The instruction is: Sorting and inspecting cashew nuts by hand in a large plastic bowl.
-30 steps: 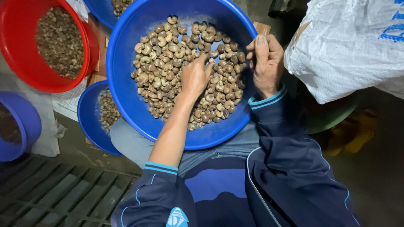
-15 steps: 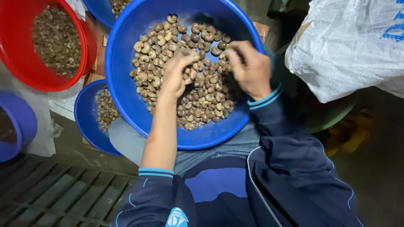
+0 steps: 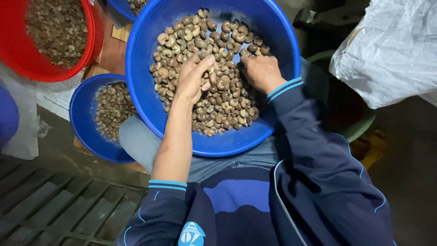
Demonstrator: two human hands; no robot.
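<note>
A big blue basin [image 3: 141,86] rests on my lap, holding a heap of brown cashew nuts [image 3: 227,102]. My left hand [image 3: 193,79] is over the middle of the heap, its fingers curled and pinched around a few nuts. To its right, my right hand [image 3: 259,72] lies knuckles up on the heap. Its fingertips are dug in among the nuts and hidden. Both arms wear dark blue sleeves with light blue cuffs, the left one pushed up to the elbow.
A red basin [image 3: 93,41] of small nut pieces stands at the upper left. A smaller blue bowl [image 3: 82,123] of nuts sits below it. A white woven sack [image 3: 387,54] and a green tub [image 3: 362,127] are on the right. A metal floor grate [image 3: 54,214] lies at the lower left.
My right hand has left the basin's rim and gone down into the nuts. My left hand has closed on some nuts and lifted slightly. The view has shifted left and down.
</note>
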